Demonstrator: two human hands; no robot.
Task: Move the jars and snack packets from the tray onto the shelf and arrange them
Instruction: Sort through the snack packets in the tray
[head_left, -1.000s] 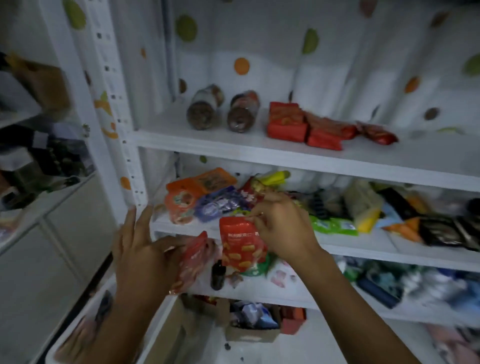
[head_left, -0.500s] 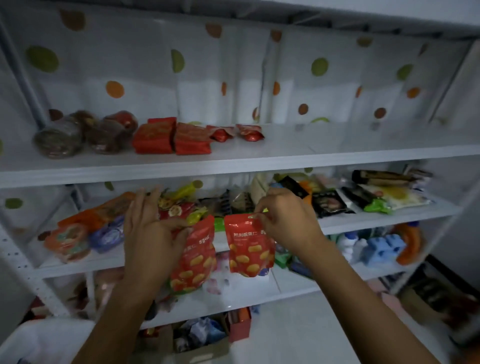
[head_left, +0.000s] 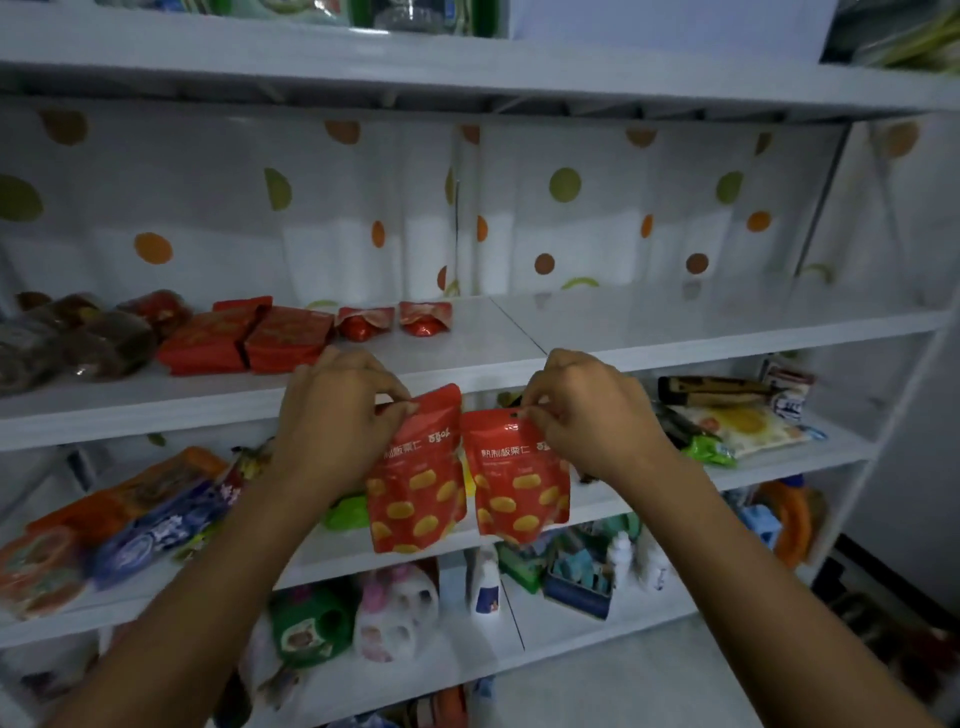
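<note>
My left hand (head_left: 337, 410) pinches the top edge of a red snack packet (head_left: 415, 483) with yellow ovals. My right hand (head_left: 587, 410) pinches the top of a second, matching red packet (head_left: 519, 478). Both packets hang side by side just below the front edge of the white shelf (head_left: 675, 322). On that shelf, at the left, lie dark jars (head_left: 78, 343) on their sides, two red flat packs (head_left: 249, 338) and two small red packets (head_left: 395, 322). The shelf's right half is bare. The tray is out of view.
The shelf below holds mixed goods: orange and blue packets (head_left: 130, 514) at left, a yellow-printed bag (head_left: 743, 426) and green packet (head_left: 709, 449) at right. Lower shelves carry bottles (head_left: 485, 582) and boxes. A dotted curtain (head_left: 566, 208) hangs behind; another shelf board (head_left: 467, 67) runs overhead.
Both hands have risen with their packets from the lower shelf level to the front edge of the shelf with the jars. The view has swung right and upward.
</note>
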